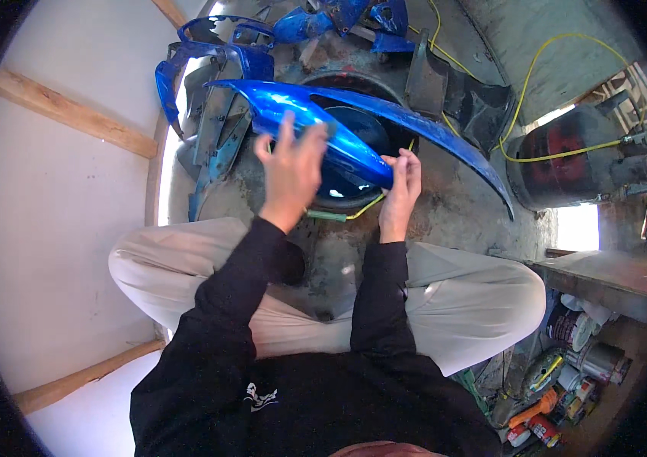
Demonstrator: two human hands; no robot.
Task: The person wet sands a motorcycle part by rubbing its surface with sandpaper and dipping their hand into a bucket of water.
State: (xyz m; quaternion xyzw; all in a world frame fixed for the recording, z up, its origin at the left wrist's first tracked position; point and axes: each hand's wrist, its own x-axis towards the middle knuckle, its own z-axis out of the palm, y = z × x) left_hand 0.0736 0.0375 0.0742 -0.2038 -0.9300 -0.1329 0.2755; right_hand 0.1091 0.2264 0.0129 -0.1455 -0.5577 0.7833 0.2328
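Observation:
A glossy blue motorcycle body panel (354, 147) with a long, curved, pointed arm is held up in front of me over a dark round tub (354, 202) with liquid in it. My right hand (402, 190) pinches the panel's lower narrow end between thumb and fingers. Over the panel's broad left part is my left hand (293, 169), its fingers bent and blurred by motion. A small grey-green patch shows at its fingertips; I cannot make out what it is. The tub's yellow wire handle with a green grip (327, 216) hangs at its near side.
More blue body panels (243, 57) lie at the far left and along the back. Dark plastic parts (457, 95) lie behind the tub. To the right, a yellow hose (559, 158) runs to a dark tank (567, 160). Cans and tools (559, 388) crowd the lower right, below a wooden ledge (605, 273).

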